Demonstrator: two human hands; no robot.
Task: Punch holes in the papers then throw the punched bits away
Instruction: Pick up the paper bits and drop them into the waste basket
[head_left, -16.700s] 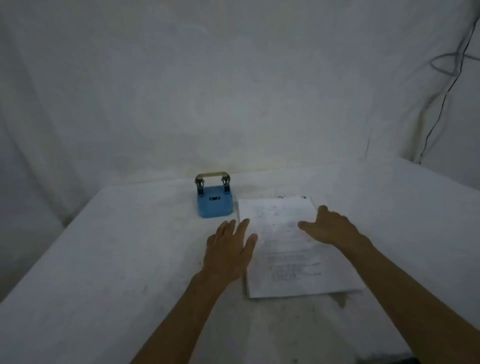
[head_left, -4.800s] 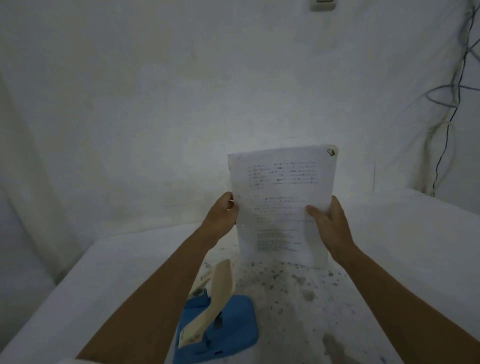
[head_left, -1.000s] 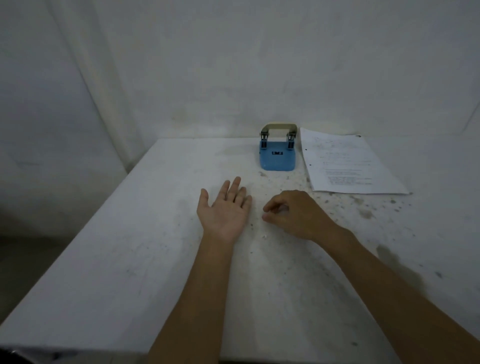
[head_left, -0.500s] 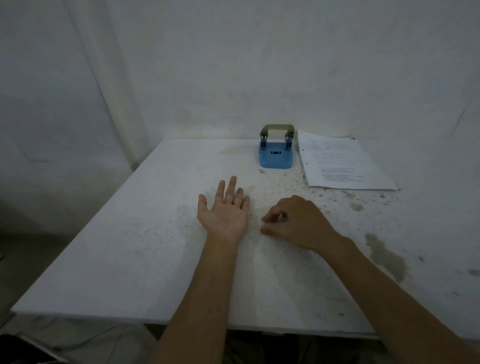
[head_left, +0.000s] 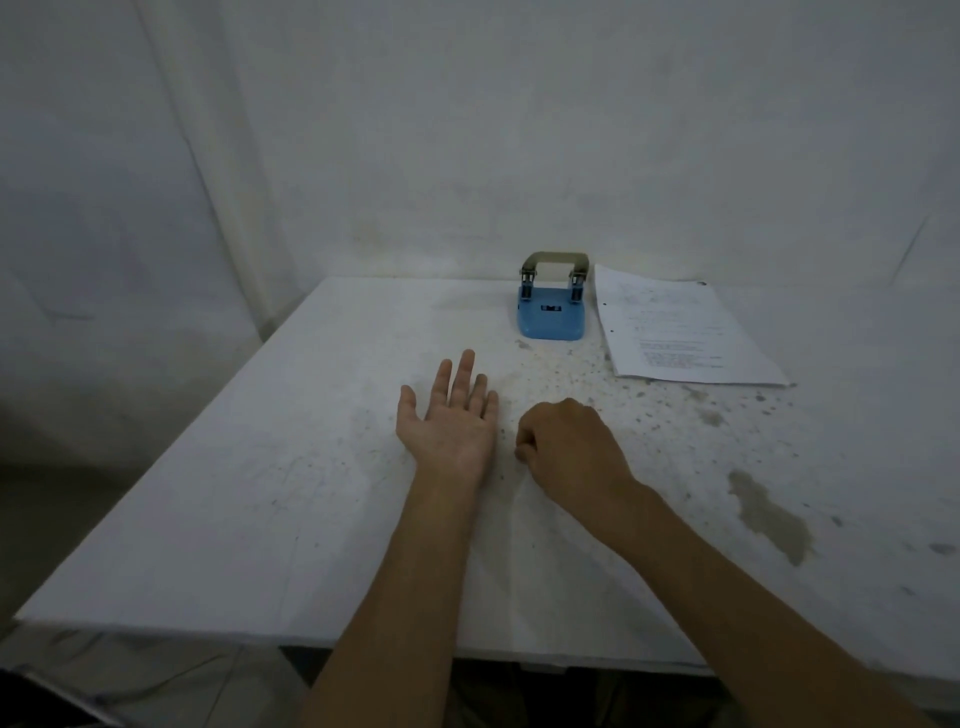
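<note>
My left hand (head_left: 451, 422) lies palm up on the white table (head_left: 249, 499), fingers spread, with nothing I can make out in the palm. Just to its right, my right hand (head_left: 567, 448) rests knuckles up, its fingertips pinched together against the tabletop. Whether a bit sits between them is hidden. Small punched bits (head_left: 574, 375) are scattered beyond both hands. The blue hole punch (head_left: 551, 323) with its metal handle stands at the back. Right of it the printed papers (head_left: 675, 335) lie flat, small holes showing along their left edge.
A white cloth backdrop hangs close behind the table. A brownish stain (head_left: 769, 514) marks the tabletop at right. The table's front edge (head_left: 208, 631) runs across the lower frame, with dark floor below at the left.
My right hand's fingers have curled tighter into a pinch and slid slightly toward my left palm. My left hand has stayed palm up. The view has shifted a little.
</note>
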